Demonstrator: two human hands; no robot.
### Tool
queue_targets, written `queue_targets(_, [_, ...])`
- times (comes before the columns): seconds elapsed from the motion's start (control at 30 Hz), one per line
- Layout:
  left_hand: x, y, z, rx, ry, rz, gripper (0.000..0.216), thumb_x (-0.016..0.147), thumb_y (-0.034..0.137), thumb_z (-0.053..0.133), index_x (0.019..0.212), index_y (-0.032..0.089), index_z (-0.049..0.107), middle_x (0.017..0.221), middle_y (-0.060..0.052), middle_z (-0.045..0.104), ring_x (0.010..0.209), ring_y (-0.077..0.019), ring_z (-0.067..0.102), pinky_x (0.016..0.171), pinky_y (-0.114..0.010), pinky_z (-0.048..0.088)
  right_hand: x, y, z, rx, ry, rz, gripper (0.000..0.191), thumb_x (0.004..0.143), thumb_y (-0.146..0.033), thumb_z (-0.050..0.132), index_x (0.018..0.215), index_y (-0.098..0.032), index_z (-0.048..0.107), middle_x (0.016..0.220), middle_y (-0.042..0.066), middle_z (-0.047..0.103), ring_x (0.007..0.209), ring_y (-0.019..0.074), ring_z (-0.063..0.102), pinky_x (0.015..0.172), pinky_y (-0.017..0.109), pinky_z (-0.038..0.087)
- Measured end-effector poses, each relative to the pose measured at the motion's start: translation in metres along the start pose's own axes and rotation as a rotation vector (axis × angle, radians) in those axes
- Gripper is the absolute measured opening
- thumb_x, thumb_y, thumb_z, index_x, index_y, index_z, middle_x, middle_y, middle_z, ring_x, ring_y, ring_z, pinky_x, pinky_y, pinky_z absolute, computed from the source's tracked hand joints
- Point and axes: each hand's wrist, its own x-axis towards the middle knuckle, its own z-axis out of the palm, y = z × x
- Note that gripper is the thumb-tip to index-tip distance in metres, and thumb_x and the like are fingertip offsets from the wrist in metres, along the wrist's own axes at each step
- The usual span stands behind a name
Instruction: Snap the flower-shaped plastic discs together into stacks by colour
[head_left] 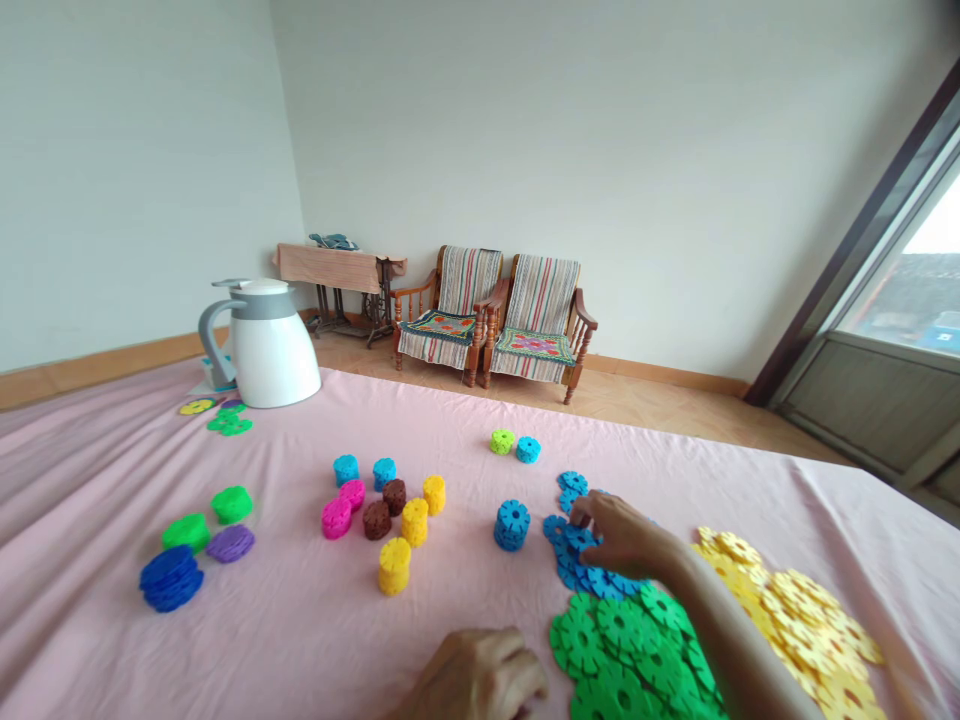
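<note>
My right hand [626, 537] reaches over a loose pile of blue notched plastic discs [568, 540], thumb and fingers apart and touching the pile's far part. Left of it stands a neat stack of blue discs [512, 526]. At the bottom edge my left hand [480, 678] rests near the cloth with its fingers curled in; whatever they hold, if anything, is hidden. Between the hands spreads a heap of green discs [619, 635]. To the right of my forearm lies a heap of yellow discs [806, 625].
Short stacks in yellow [394, 567], brown [376, 520], pink [337, 518] and light blue [528, 450] stand on the pink tablecloth [300, 640]. Dark blue discs [171, 578] and a purple stack [231, 543] are at left. A white jug [276, 350] stands behind them.
</note>
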Motion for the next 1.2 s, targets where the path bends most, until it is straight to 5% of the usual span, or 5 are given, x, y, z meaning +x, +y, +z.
queue_targets(0.2, [0.000, -0.002, 0.002, -0.014, -0.011, -0.002, 0.016, 0.073, 0.012, 0.070, 0.083, 0.019, 0.061, 0.077, 0.005, 0.062, 0.067, -0.0091, 0.055, 0.060, -0.017, 0.037, 0.001, -0.005, -0.005, 0.028, 0.034, -0.003, 0.026, 0.062, -0.018, 0.058, 0.088, -0.018, 0.058, 0.089, 0.007, 0.061, 0.083, 0.0193, 0.057, 0.075, 0.032, 0.044])
queue_targets(0.53, [0.002, -0.002, 0.001, -0.015, -0.022, -0.020, 0.009, 0.076, 0.017, 0.068, 0.080, 0.020, 0.061, 0.072, 0.005, 0.060, 0.064, -0.0090, 0.054, 0.058, -0.017, 0.037, 0.013, -0.074, 0.007, 0.314, 0.330, -0.135, 0.026, 0.068, -0.017, 0.061, 0.093, -0.021, 0.058, 0.089, 0.002, 0.057, 0.080, 0.0139, 0.057, 0.073, 0.028, 0.045])
queue_targets(0.77, [0.001, -0.001, 0.001, -0.020, -0.019, -0.003, 0.006, 0.078, 0.018, 0.066, 0.080, 0.019, 0.061, 0.072, 0.005, 0.061, 0.064, -0.0096, 0.056, 0.056, -0.017, 0.037, 0.015, -0.072, 0.018, 0.344, 0.325, -0.138, 0.027, 0.069, -0.018, 0.065, 0.096, -0.020, 0.060, 0.092, 0.003, 0.058, 0.081, 0.0150, 0.058, 0.072, 0.028, 0.046])
queue_targets(1.0, [0.002, -0.001, -0.002, 0.001, -0.049, -0.003, 0.013, 0.072, 0.013, 0.071, 0.080, 0.019, 0.062, 0.073, 0.005, 0.063, 0.064, -0.0092, 0.057, 0.056, -0.017, 0.036, 0.016, -0.056, -0.002, 0.308, 0.414, -0.100, 0.019, 0.076, -0.025, 0.058, 0.094, -0.019, 0.060, 0.090, 0.003, 0.061, 0.075, 0.0133, 0.058, 0.070, 0.028, 0.045])
queue_targets(1.2, [0.004, 0.000, -0.004, 0.013, -0.028, 0.010, 0.014, 0.073, 0.013, 0.071, 0.081, 0.019, 0.062, 0.073, 0.005, 0.063, 0.064, -0.0085, 0.057, 0.055, -0.017, 0.035, -0.001, -0.030, -0.014, 0.021, 0.036, 0.030, 0.019, 0.066, -0.019, 0.058, 0.084, -0.017, 0.062, 0.084, 0.006, 0.064, 0.078, 0.0190, 0.059, 0.069, 0.030, 0.042])
